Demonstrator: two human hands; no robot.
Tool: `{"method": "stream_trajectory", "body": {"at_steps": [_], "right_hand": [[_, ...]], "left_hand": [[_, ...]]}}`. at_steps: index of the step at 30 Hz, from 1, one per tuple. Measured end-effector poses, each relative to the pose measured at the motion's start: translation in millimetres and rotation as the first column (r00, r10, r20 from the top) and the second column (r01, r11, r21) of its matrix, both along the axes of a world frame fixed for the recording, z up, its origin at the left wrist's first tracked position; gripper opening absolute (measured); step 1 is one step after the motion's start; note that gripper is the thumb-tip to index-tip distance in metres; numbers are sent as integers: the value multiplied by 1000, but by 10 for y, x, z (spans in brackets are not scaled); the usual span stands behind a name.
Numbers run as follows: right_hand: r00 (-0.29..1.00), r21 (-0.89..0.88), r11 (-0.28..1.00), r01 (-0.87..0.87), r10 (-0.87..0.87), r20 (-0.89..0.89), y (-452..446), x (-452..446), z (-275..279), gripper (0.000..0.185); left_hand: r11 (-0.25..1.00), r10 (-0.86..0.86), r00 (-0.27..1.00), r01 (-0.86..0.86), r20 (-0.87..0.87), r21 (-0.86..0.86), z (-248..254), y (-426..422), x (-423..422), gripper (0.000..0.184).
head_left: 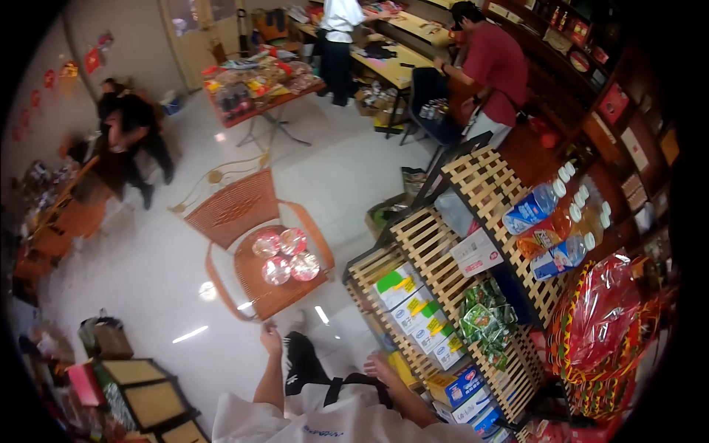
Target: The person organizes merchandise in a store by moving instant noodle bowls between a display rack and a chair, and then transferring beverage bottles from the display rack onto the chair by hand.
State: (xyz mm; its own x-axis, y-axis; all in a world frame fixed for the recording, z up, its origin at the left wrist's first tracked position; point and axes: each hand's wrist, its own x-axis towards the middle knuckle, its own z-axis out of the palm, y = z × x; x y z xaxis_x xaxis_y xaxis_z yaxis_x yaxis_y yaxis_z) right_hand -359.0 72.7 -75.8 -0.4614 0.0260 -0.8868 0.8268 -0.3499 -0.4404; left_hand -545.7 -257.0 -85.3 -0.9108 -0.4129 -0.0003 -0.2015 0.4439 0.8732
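My left hand [271,340] hangs low, just in front of the seat of a brown woven armchair [230,210]. Its fingers are small and partly hidden, so their pose does not show clearly. My right hand [379,368] is beside my right thigh, fingers loosely apart with nothing in them, near the slatted rack. On the chair seat sit several round tubs with red-and-clear wrapping [276,270], grouped together. Close to my right, green, yellow and white cartons [419,317] line the rack's lower shelf. Green packets [484,317] lie one shelf higher.
The stepped slatted rack [487,173] holds drink bottles [539,207] and red wrapped bundles [605,317]. A folding table [258,111] carries many packages. One person in red [498,74] and another in white [341,18] stand at desks; a person in black [133,125] is at left. Wooden boxes [151,391] stand lower left.
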Motion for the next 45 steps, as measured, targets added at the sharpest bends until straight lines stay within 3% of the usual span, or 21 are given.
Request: {"method": "stream_trajectory", "body": {"at_steps": [5,6,8,9,12,14,15,22,25,26,28,29,30,32,33,34,36,38,40,42,45], "right_hand": [[934,181,946,-270,211,290,-247,-764,-484,45],[884,164,917,-363,284,371,-389,-959,-579,43],[704,314,631,-709,650,286,-657,-1612,-903,43],[503,630,279,-725,839,207,-806,-1635,-1658,45],[905,213,884,-416,425,2,-1512,-3087,-1239,65],[998,112,993,-47,42,48,-1964,-3910,-825,63],[997,118,991,-58,51,61,-2108,-4089,-954,63],[961,-73,980,-183,194,196,-2367,-4319,-1395,32],[833,307,882,-358,450,-322,-2272,-4112,-1173,55],[872,130,950,-285,313,-375,-2262,-4084,-974,51],[956,-400,911,-101,-22,-293,-2246,-4009,-548,41],[977,-404,912,-67,-22,-210,-2225,-3893,-742,33],[958,-200,941,-273,248,-141,-2047,-3701,-1112,34],[907,125,908,-400,412,-89,-1804,-3651,-30,40],[896,202,880,-429,444,-29,-1739,-3584,265,45],[938,323,891,-319,346,-26,-1683,-3347,256,49],[971,445,876,-186,233,-52,-1612,-2884,437,54],[988,524,839,145,-95,-121,-1419,-2336,885,56],[984,620,764,178,-116,-139,-1197,-1527,590,55],[725,259,679,687,-618,-304,-1195,-777,1015,53],[361,-7,395,919,-847,-390,-1311,511,910,38]], "left_hand": [[971,-19,999,28,40,-239,-1202,-274,-1394,39],[967,-79,959,140,271,-212,-1086,-338,-1693,45],[998,-10,948,29,317,-56,-1072,-341,-2218,48],[999,-41,944,46,326,-9,-1225,-418,-2444,48],[939,-122,905,-29,408,344,-2458,-624,-2727,46],[814,-357,858,92,369,573,-2175,-567,-2953,42],[624,-557,791,200,251,756,-1975,-509,-3070,38],[821,-463,852,307,246,481,-1747,-672,-2744,47],[697,-453,728,-71,515,714,-812,-797,-2613,42],[699,-472,617,-173,630,694,-351,-819,-2644,40],[509,-702,665,215,257,833,-1101,-1129,-2167,39],[639,-683,577,176,448,749,-617,-1039,-2240,38],[741,-639,461,151,616,655,-70,-938,-2340,38],[586,-713,443,-49,543,809,-301,-912,-2222,35],[655,-744,345,214,572,725,177,-758,-2304,33],[656,-743,248,454,622,603,876,-445,-2309,31],[439,-889,211,646,407,624,268,-213,-2075,31],[320,-929,153,788,337,526,552,249,-1717,32],[68,-969,-8,951,246,302,1023,786,-1295,35],[-219,-954,-221,975,203,31,1416,1286,-766,39],[-445,-855,-436,895,282,35,2120,1769,497,54]]}}
